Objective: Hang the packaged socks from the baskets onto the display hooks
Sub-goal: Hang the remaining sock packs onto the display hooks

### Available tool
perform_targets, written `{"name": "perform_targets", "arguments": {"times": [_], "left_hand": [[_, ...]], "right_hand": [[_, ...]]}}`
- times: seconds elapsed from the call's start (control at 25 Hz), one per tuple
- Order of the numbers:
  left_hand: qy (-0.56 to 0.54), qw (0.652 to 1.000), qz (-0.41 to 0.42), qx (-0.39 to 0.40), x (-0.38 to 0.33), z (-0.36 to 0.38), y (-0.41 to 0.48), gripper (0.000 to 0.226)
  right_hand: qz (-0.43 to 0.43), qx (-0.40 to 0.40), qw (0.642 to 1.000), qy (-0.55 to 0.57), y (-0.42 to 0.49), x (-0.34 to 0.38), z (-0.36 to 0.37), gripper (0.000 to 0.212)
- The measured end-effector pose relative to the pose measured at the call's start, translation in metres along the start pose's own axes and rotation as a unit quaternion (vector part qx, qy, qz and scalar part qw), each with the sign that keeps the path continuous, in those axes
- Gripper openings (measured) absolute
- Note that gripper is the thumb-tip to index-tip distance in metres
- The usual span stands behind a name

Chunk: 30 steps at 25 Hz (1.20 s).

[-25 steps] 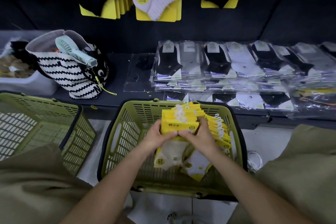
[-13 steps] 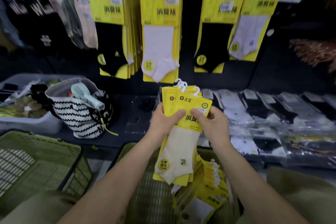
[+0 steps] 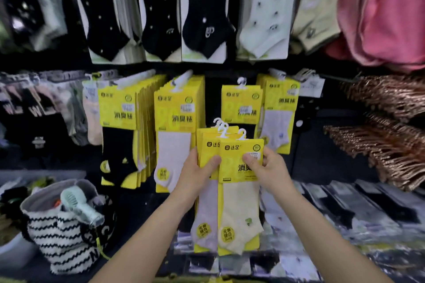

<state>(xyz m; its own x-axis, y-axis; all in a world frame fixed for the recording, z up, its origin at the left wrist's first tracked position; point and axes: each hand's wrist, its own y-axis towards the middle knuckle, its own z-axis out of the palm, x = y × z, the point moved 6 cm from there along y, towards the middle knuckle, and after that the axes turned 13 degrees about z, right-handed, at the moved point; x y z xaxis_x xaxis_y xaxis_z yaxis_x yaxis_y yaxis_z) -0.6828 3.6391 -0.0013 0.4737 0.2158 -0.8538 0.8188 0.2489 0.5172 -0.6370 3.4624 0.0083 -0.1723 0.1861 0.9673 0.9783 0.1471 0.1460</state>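
I hold a fanned stack of yellow-carded sock packs (image 3: 232, 202) upright in front of the display wall, white hanger hooks on top. My left hand (image 3: 195, 167) grips the stack's left edge, thumb across the front. My right hand (image 3: 266, 165) pinches the front pack, a cream sock, at its right edge. Behind hang rows of matching yellow packs: black socks (image 3: 117, 128), white socks (image 3: 177, 122), one card (image 3: 241, 103) and pale socks (image 3: 279, 112) on the display hooks. The baskets are out of view.
A black-and-white zigzag tote bag (image 3: 62, 234) with a mint hand fan (image 3: 80, 207) sits at lower left. Flat bagged socks (image 3: 345, 211) lie on the shelf at right. Dark and pale socks (image 3: 207, 11) hang above; brown fringed cloth (image 3: 388, 126) at right.
Both hands lifted the stack out of the green basket and raised it toward the hanging yellow packs. The view tilted up, so the baskets dropped out of sight.
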Motion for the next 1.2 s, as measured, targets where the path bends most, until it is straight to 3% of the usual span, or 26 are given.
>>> {"name": "perform_targets", "arguments": {"times": [0.12, 0.24, 0.36, 0.88, 1.04, 1.12, 1.2], "left_hand": [[0.027, 0.997, 0.055, -0.039, -0.022, -0.005, 0.025, 0.022], [0.026, 0.994, 0.065, -0.089, -0.032, -0.018, 0.038, 0.02], [0.018, 0.988, 0.09, -0.127, -0.045, -0.031, 0.046, 0.022], [0.024, 0.987, 0.094, -0.13, -0.052, -0.027, 0.057, 0.021], [0.019, 0.986, 0.1, -0.129, -0.06, -0.022, 0.055, 0.018], [0.02, 0.988, 0.104, -0.116, -0.065, -0.013, 0.052, 0.014], [0.023, 0.988, 0.112, -0.106, -0.071, 0.0, 0.048, 0.014]], "right_hand": [[-0.006, -0.002, 1.0, -0.001, 0.027, 0.024, -0.019, 0.006], [-0.018, -0.063, 0.998, -0.016, 0.053, 0.046, -0.043, 0.019], [-0.026, -0.072, 0.996, -0.054, 0.075, 0.062, -0.038, 0.022], [-0.004, -0.096, 0.992, -0.079, 0.095, 0.063, -0.014, 0.025], [-0.026, -0.198, 0.979, -0.042, 0.073, 0.063, -0.04, 0.036], [-0.062, -0.137, 0.988, 0.026, 0.058, 0.073, -0.034, 0.039], [-0.073, -0.052, 0.996, 0.02, 0.045, 0.081, -0.016, 0.041]]}}
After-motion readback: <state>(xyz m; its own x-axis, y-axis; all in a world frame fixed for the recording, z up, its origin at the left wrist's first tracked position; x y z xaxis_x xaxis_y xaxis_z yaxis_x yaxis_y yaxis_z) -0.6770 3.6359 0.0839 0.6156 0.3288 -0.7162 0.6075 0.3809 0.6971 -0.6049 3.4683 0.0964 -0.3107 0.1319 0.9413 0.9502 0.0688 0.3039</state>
